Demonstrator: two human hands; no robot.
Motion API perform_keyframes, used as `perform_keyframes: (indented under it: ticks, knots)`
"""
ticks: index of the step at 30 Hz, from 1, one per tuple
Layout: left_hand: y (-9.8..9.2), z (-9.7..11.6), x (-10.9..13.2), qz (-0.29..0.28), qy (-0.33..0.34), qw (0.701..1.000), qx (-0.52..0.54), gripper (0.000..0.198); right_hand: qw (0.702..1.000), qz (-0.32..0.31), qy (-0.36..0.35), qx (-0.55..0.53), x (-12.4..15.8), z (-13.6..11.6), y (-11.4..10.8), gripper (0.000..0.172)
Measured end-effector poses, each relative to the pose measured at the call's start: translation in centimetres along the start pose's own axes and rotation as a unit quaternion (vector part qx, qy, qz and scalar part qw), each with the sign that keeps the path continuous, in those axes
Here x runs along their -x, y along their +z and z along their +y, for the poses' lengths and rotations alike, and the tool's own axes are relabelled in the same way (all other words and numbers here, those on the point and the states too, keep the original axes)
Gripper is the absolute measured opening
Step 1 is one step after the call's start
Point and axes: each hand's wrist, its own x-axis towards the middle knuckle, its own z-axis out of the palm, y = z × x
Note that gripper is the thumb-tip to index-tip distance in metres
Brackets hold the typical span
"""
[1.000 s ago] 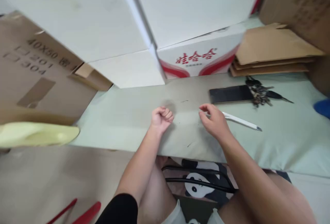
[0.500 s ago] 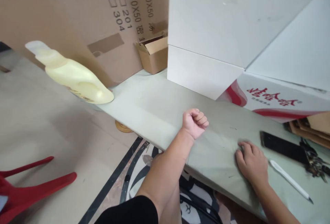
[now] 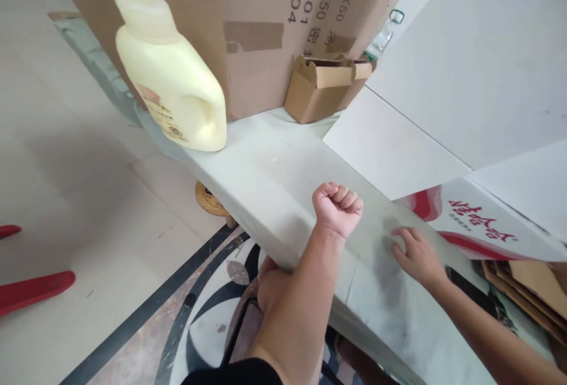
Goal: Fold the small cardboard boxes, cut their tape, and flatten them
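My left hand (image 3: 338, 210) is closed in a fist above the pale table (image 3: 283, 160), finger side turned up. Nothing shows between its fingers. To its right, my right hand (image 3: 417, 255) hangs over the tabletop with thumb and fingers apart, holding nothing, a soft shadow beside it. A pale yellow jug-like bottle (image 3: 181, 93) with a handle and a whitish cap stands at the table's left end, away from both hands. Close behind my right wrist lies a black phone (image 3: 472, 290), partly covered by the forearm.
At the back stand a large cardboard carton (image 3: 257, 78), a small brown box (image 3: 314, 93), a clear plastic bottle (image 3: 380, 42) and white boxes (image 3: 398, 143). Folded cardboard (image 3: 535, 290) lies at right, near keys (image 3: 502, 314). A red plastic leg (image 3: 39, 290) shows on the floor at left.
The view has swung left, bringing the yellow bottle closer. My right hand has lifted off the tabletop and moved towards my left hand. The white pen no longer shows. My left fist stays closed.
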Motion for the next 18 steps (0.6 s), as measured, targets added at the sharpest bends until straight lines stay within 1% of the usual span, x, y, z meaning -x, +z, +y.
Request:
perform_keyframes:
  ticks: [2,5,8,11,13,14,16,18]
  knots:
    - [0.2,1.0,0.1,-0.011,0.018,0.999,0.035,0.042,0.999,0.009,-0.045,-0.006,-5.2,-2.8,-1.8,0.034]
    - [0.3,1.8,-0.2,-0.022,0.028,0.997,0.066,0.042,0.992,0.019,-0.120,-0.015,-13.1,-7.7,-4.3,0.034]
    - [0.4,2.5,-0.9,-0.008,0.028,0.996,0.085,0.042,0.985,0.040,-0.164,-0.021,-20.4,-12.8,-6.5,0.037]
    - [0.4,3.2,-1.8,0.003,0.045,0.993,0.109,0.042,0.979,0.069,-0.189,-0.032,-26.7,-17.0,-8.4,0.044]
    - [0.4,3.6,-2.3,0.000,0.058,0.990,0.126,0.042,0.975,0.089,-0.201,-0.041,-30.0,-19.4,-9.2,0.047]
    - [0.4,3.8,-2.4,-0.001,0.060,0.989,0.134,0.042,0.973,0.109,-0.198,-0.054,-31.4,-20.4,-9.4,0.046]
    - [0.4,4.0,-2.6,0.001,0.055,0.987,0.151,0.042,0.970,0.144,-0.178,-0.083,-33.4,-22.2,-9.7,0.045]
    - [0.4,4.1,-2.6,0.009,0.044,0.985,0.166,0.042,0.970,0.160,-0.151,-0.100,-34.6,-23.6,-9.8,0.045]
